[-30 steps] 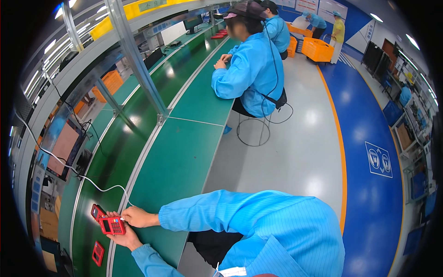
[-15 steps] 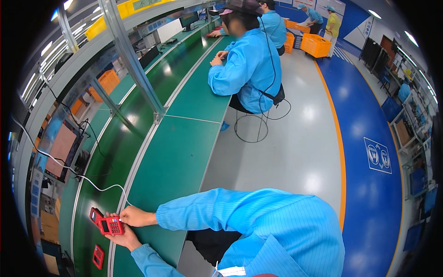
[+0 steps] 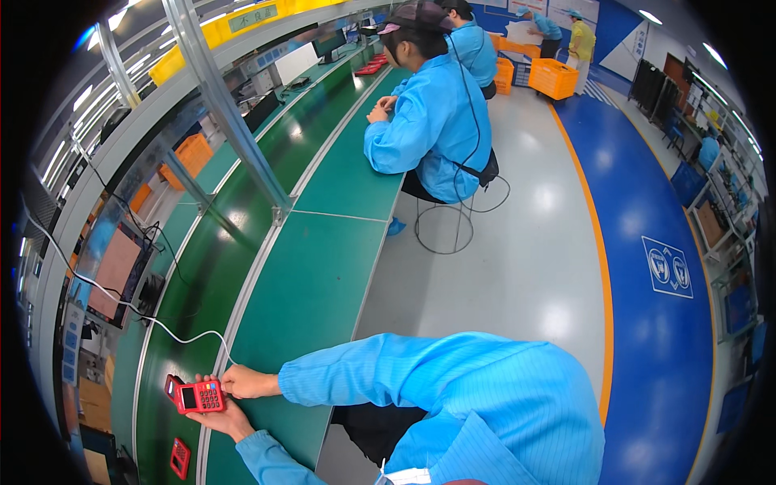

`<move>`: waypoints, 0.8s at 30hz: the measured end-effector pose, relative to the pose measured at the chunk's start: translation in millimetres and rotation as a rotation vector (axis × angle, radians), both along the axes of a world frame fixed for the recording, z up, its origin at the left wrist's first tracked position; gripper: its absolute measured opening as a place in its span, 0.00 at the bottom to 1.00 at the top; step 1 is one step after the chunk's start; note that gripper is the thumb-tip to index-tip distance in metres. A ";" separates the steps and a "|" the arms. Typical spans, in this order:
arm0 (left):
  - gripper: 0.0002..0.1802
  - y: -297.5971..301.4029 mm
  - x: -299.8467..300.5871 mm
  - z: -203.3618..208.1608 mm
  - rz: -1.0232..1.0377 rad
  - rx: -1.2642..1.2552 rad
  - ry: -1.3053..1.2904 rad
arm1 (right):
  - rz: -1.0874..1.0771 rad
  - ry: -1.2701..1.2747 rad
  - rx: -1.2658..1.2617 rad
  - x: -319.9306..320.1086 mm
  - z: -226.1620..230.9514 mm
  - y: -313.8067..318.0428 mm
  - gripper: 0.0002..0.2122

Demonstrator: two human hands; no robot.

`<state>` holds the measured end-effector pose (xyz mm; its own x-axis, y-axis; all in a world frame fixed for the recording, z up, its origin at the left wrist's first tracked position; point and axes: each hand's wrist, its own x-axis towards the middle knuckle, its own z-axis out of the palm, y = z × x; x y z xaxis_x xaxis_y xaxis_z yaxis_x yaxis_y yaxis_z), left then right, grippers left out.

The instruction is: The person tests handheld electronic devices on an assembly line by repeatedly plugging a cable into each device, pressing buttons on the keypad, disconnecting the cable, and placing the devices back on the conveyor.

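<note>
My left hand (image 3: pixel 229 419) holds a red handheld card terminal (image 3: pixel 201 397) from below, its dark screen and keypad facing up. At the terminal's right side my right hand (image 3: pixel 249 382) is closed in a pinch on the end of a white cable (image 3: pixel 187 339). The fingers hide the plug, so whether it sits in the terminal cannot be seen. A second red terminal (image 3: pixel 172 386) shows partly behind the held one; whether my left hand also grips it is unclear. Nearer the lower edge, another red terminal (image 3: pixel 180 458) lies on the green conveyor belt (image 3: pixel 198 295).
A green worktop (image 3: pixel 283 283) runs along the belt, with a metal post (image 3: pixel 230 105) rising beside it. Ahead, a person in a blue jacket (image 3: pixel 440 121) sits at the line. Orange crates (image 3: pixel 554 78) stand farther off. The white cable crosses over the belt from the left.
The right fingers have closed in against the terminal's side, covering the plug end seen before. The held terminal has turned slightly and covers more of the second one. The view has shifted a little.
</note>
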<state>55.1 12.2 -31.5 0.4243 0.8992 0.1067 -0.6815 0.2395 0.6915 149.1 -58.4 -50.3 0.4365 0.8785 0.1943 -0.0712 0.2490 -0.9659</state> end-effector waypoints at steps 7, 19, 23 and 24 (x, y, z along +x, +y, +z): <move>0.47 -6.9 3.8 2.3 0.001 -0.015 0.020 | 0.000 -0.008 -0.025 1.4 1.2 -6.9 0.12; 0.41 14.7 -6.7 -14.1 -0.013 -0.058 -0.043 | 0.051 -0.172 -0.080 0.7 9.0 -9.6 0.11; 0.43 16.1 -8.1 -13.7 -0.015 -0.115 -0.031 | 0.041 -0.159 -0.119 -3.8 11.0 -8.1 0.10; 0.44 19.1 -10.7 -14.0 -0.012 -0.112 -0.020 | 0.035 -0.161 -0.123 -6.3 12.4 -7.3 0.10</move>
<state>44.4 31.3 -45.6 0.4341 0.9007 0.0144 -0.6913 0.3228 0.6464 142.8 -65.7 -38.0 0.3771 0.9141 0.1493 0.0799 0.1285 -0.9885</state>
